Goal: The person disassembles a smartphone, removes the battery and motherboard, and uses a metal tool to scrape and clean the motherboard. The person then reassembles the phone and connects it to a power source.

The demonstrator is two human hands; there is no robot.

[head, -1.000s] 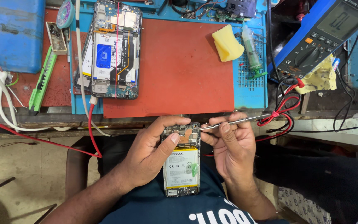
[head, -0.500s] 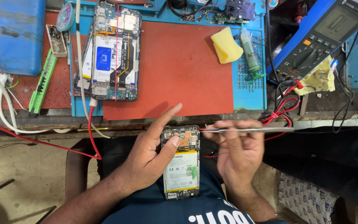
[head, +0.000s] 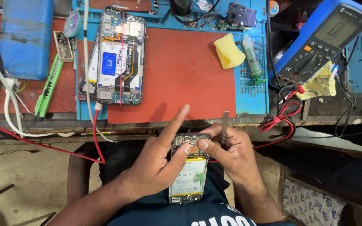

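Observation:
An opened phone (head: 188, 173) with its back off and a white battery showing lies over my lap, below the bench edge. My left hand (head: 158, 161) holds it from the left, thumb on the upper board and index finger stretched up toward the red mat. My right hand (head: 231, 155) grips the phone's upper right corner, its thumb pressing the board beside my left thumb. Metal tweezers (head: 224, 123) stick upright out of my right hand, tips pointing away from me.
On the bench a second opened phone (head: 118, 58) lies on the blue mat beside the red mat (head: 181, 71). A yellow sponge (head: 228, 51), a small green bottle (head: 252, 56), a blue multimeter (head: 323, 39) with red and black leads (head: 283, 119), a blue box (head: 26, 37) and a green tool (head: 49, 86) surround them.
The tweezers have swung from lying level across the phone's top to standing upright in my right hand. My right thumb has come down onto the phone's board. My left index finger stays raised.

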